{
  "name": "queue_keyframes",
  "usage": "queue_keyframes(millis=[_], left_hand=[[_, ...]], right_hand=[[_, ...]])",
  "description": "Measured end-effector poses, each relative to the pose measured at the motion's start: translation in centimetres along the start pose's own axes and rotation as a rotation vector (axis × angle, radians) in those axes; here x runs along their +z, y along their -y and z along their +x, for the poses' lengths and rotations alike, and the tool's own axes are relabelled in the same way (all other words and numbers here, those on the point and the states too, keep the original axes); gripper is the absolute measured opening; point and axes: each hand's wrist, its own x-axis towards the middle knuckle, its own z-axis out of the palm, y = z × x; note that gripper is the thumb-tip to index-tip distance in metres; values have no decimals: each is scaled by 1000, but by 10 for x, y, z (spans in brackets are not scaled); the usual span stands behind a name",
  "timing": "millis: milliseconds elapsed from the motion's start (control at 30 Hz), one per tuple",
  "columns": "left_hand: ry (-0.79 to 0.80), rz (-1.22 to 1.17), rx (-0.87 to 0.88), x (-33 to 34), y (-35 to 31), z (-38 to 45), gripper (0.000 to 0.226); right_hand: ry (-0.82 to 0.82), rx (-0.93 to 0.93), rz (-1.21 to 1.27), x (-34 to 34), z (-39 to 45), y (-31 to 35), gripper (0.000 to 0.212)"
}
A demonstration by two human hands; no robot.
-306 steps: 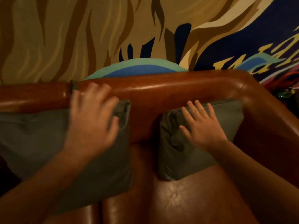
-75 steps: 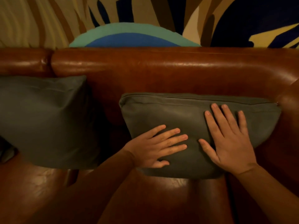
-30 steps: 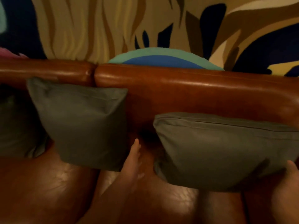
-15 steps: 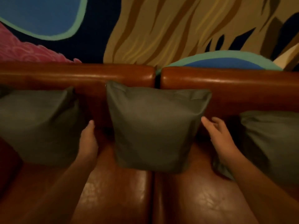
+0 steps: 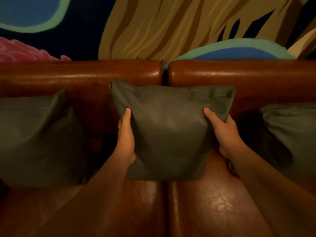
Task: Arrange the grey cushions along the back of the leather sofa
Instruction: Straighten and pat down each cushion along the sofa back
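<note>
The left hand (image 5: 126, 137) and right hand (image 5: 223, 132) grip the middle grey cushion (image 5: 168, 132) by its sides. It leans against the sofa back (image 5: 82, 74), over the seat seam.

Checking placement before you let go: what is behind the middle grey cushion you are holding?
Behind the middle cushion is the sofa backrest, at the gap between its two sections. Left hand and right hand grip its sides. Fingers behind it are hidden.

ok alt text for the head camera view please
Two hands, left and right, grip the sides of a grey cushion propped against the back of a brown leather sofa. Another grey cushion sits on each side, left and right, below a colourful mural.
</note>
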Motion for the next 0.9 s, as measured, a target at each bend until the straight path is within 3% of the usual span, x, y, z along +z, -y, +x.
queue_keyframes(millis=[233,333,400,433,500,567,600,633,700,900], left_hand=[[-7,24,-37,8,25,-5,107],[-22,-144,-45,-2,39,0,82],[-81,-143,14,-5,44,4,74],[-168,-50,115,-3,44,5,75],[-367,441,624,7,36,3,75],[-262,1068,1263,25,25,3,75],[-125,1318,1460,35,24,3,75],[2,1496,1559,42,25,6,75],[107,1693,1590,43,26,21,77],[-9,1758,1675,19,6,71,91]], right_hand=[[-5,-45,-5,-20,4,-5,68],[54,-18,133,-29,10,-18,79],[-10,-104,156,-37,12,-22,86],[-105,-261,41,-41,11,-25,88],[-262,-771,-398,-39,7,-24,81],[-133,-1201,-873,-21,3,-19,73],[-21,-1284,-1062,-11,1,-19,71],[62,-1305,-1207,-4,1,-21,70],[98,-1296,-1363,0,9,-23,71],[-12,-1426,-1417,-11,53,-17,77]])
